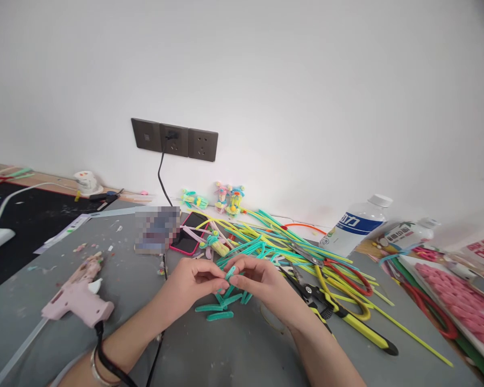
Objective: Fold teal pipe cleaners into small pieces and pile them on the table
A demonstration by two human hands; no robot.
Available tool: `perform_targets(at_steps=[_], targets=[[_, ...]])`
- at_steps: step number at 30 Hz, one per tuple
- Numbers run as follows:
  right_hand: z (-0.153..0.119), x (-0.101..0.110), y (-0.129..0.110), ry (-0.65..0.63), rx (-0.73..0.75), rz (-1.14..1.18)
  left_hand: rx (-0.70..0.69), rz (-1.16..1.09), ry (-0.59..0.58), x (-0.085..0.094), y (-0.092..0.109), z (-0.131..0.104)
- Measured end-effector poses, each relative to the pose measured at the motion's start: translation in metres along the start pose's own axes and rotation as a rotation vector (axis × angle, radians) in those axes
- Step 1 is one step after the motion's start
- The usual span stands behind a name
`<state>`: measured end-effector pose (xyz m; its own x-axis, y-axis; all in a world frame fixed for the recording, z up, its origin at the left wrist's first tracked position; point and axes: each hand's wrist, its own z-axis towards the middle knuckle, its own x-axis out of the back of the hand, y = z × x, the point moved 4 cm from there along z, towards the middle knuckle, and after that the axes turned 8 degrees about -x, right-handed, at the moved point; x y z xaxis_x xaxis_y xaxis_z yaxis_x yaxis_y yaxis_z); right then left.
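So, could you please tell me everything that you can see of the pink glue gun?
The glue gun has a pale pink body, seemingly plastic, with a white trigger. Its front end is crusted with brownish residue and points away from the person. It lies on its side, unheld, on the grey surface. A translucent stick extends from its rear; a black cable leaves the handle and passes in front of the left forearm.

A craft workspace, whether in a home or workshop unclear: the scrap-flecked bench (242, 360) meets a wall (286, 97) with sockets (187, 141); a pink glue gun (78, 303) lies left of the left grip (196, 277), cutters (365, 329) and scissors (317, 262) right of the right grip (262, 277), fuzzy stems (258, 248) beyond both.
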<state>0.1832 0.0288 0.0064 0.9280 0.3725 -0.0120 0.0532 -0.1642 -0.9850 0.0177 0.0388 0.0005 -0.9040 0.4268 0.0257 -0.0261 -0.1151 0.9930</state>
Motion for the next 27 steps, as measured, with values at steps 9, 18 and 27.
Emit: perform_targets(at_steps=[9,18,27], targets=[[0.001,0.008,-0.002,0.090,0.022,-0.039,0.071,-0.034,-0.039,-0.004,-0.006,-0.002],[0.000,0.011,-0.005,0.138,0.079,-0.244,-0.021,0.286,-0.079,0.000,-0.003,0.000],[0.001,0.041,0.009,0.324,0.017,-0.722,-0.182,0.816,-0.242,0.003,-0.010,-0.001]])
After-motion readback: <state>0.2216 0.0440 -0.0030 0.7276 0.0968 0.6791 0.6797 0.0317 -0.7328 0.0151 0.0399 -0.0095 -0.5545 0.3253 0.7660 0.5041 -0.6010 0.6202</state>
